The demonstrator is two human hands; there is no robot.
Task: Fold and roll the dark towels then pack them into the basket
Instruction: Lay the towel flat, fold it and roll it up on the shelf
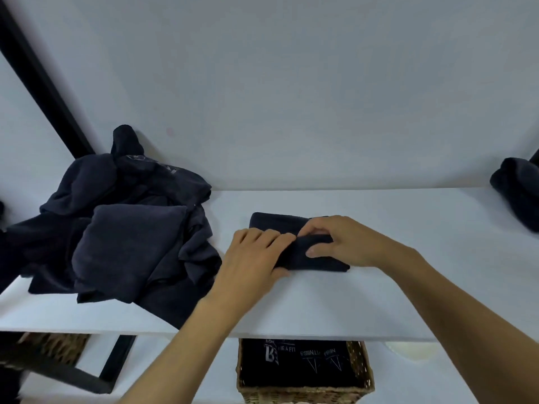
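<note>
Bare forearms come up from the bottom edge, and just below them sits the woven wicker basket [362,374] on a lower level, partly tucked under the front lip of the white desk [408,287], with dark printed towels [297,365] already packed inside. Up on the desk, against a plain pale wall [291,83], both hands are on the dark navy folded towel [277,222] at centre. The left hand [256,252] grips its left end, fingers bent over the top and thumb at the near edge. The right hand [341,240] pinches the rolled part, fingers curled over it and thumb in front. The hands cover much of that towel, so only its far strip and near right corner show. Just beside the left hand lies a big loose heap of dark navy towels [125,237], spilling to the desk's front edge. At the far right edge rests another dark bundle [516,188], well apart. A black diagonal frame bar [38,83] crosses the wall at upper left, behind the heap.
</note>
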